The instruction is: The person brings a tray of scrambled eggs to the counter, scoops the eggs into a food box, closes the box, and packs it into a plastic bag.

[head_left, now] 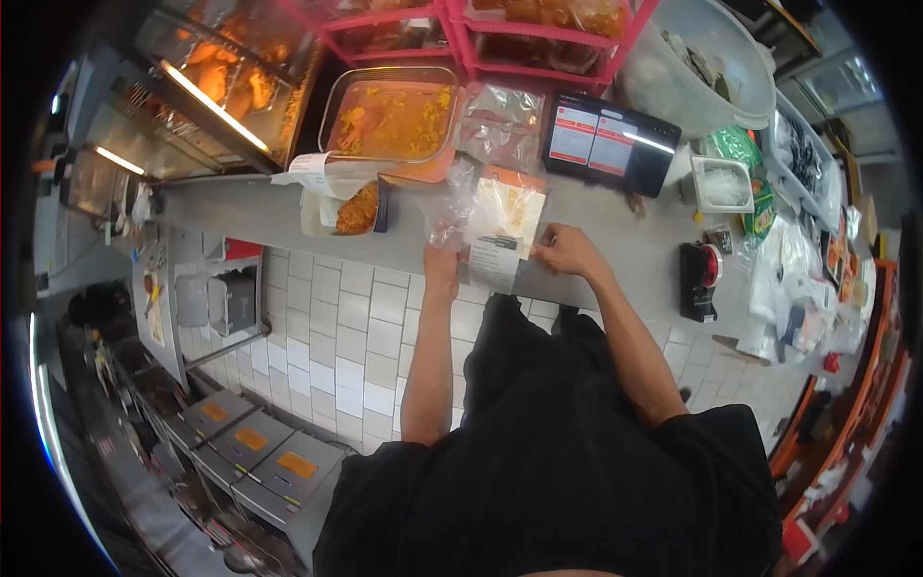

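Note:
My left hand (441, 268) is closed at the lower left edge of a clear plastic bag (448, 219), near the counter's front edge. Beside the bag lies a cream and orange paper packet (511, 207), with a white printed slip (494, 263) hanging at its lower end. My right hand (562, 250) has its fingers pinched at the packet's lower right edge. To the left, a piece of fried food (358, 210) sits in an open box (319, 213), with another printed slip (322, 173) by it.
Behind are a glass tray of orange food (392, 115), pink racks (461, 38) and a tablet (611, 142). A tape dispenser (699, 281), a lidded tub (722, 185) and plastic bags (788, 279) stand right. A lit food cabinet (207, 96) is at upper left.

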`<state>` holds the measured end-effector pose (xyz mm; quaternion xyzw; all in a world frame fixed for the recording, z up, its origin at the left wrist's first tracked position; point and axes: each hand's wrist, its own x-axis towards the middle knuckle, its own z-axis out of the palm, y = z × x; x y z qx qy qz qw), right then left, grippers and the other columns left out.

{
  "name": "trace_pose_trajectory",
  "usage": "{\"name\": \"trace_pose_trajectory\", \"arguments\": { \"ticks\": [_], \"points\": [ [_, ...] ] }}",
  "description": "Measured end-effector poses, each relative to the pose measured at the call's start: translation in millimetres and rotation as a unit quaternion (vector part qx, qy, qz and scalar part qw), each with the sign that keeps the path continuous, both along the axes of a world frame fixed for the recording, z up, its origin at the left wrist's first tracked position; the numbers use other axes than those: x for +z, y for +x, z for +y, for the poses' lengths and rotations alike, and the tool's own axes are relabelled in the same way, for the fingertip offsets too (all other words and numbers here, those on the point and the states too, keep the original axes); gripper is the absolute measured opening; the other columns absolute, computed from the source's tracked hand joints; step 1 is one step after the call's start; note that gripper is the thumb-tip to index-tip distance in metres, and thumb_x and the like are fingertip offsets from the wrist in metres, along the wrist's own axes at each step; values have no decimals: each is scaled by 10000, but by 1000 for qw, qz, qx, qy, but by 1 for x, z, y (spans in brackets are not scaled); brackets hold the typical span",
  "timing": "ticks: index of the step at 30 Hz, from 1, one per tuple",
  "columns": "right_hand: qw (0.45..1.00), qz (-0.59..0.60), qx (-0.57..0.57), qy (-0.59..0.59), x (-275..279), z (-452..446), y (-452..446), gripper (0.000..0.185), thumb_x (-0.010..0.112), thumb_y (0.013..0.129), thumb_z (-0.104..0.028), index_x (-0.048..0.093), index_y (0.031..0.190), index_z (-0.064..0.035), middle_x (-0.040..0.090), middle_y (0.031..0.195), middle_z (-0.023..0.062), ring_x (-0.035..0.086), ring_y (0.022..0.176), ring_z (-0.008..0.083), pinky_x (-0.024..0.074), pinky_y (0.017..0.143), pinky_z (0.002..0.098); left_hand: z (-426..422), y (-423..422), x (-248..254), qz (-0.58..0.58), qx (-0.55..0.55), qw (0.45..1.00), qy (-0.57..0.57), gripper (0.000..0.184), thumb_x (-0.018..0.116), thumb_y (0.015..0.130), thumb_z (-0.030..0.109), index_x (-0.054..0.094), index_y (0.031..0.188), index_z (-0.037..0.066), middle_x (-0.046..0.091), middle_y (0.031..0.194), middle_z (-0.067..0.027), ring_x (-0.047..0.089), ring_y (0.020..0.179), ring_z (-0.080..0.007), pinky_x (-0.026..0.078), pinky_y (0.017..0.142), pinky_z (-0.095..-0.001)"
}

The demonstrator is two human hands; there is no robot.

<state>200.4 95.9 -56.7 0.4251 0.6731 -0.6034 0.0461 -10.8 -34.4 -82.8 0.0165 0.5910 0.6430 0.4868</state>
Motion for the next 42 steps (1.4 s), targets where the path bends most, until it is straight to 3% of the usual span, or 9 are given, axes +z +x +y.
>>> {"name": "trace_pose_trajectory", "arguments": {
  "ticks": [6,8,13,16,20,24,28,31,42],
  "points": [
    [955,-195,-47,219,-6,-23,-7,366,723,784,-335,630,979,-39,671,785,133,656,791,308,502,693,379,-1,-24,7,204,-161,957,-131,273,590,916,119,565,1164,9,626,1105,-71,595,956,-144,486,799,-285],
    [936,-57,-254,238,23,-16,-10,396,737,774,-318,624,1034,-43,669,879,146,644,855,300,503,744,392,-9,-35,-1,256,-148,955,-34,270,563,938,125,560,1183,11,622,1119,-63,594,978,-142,466,849,-279],
    [879,218,-107,411,69,3,-80,406,761,762,-210,611,1099,-38,625,944,91,586,810,204,466,731,334,-2,-41,16,210,-166,961,-67,299,555,967,182,554,1223,27,620,1123,-64,574,1011,-139,447,869,-273],
    [868,198,42,453,53,20,-103,349,700,824,-210,596,1105,-33,620,874,61,582,803,174,463,725,332,0,-39,18,189,-226,955,-45,351,521,992,247,528,1279,45,609,1150,-71,556,1038,-141,438,887,-272],
    [963,180,-110,169,50,20,-82,264,577,928,-218,584,1130,-49,621,809,22,583,708,118,458,583,287,7,-30,29,130,-303,944,-23,451,460,1015,329,450,1368,48,567,1243,-81,541,1083,-149,435,936,-284],
    [835,313,-431,-137,110,-7,-32,184,498,979,-171,595,1093,-64,596,773,-16,476,524,31,345,398,191,2,-16,-6,-34,-425,904,23,489,438,1016,338,415,1384,18,566,1239,-81,530,1135,-160,446,961,-311],
    [780,340,-508,-134,190,-48,62,148,487,990,-161,583,985,-48,550,689,-22,359,429,14,279,362,178,-5,69,62,-89,-516,835,170,540,440,1000,426,450,1327,-4,595,1165,-72,584,1076,-159,519,862,-299],
    [740,372,-551,-107,223,-92,150,154,506,988,-179,581,967,-45,520,631,-26,346,413,19,263,361,183,-15,151,114,-145,-548,818,98,576,443,979,500,479,1287,15,602,1155,-74,634,976,-141,569,762,-283],
    [589,343,-731,38,237,-258,429,155,522,972,-137,584,969,5,489,606,-21,335,407,14,252,345,180,-97,418,144,-231,-691,679,88,636,440,969,533,431,1381,49,571,1269,-128,582,1135,-193,511,927,-339]
  ]
}}
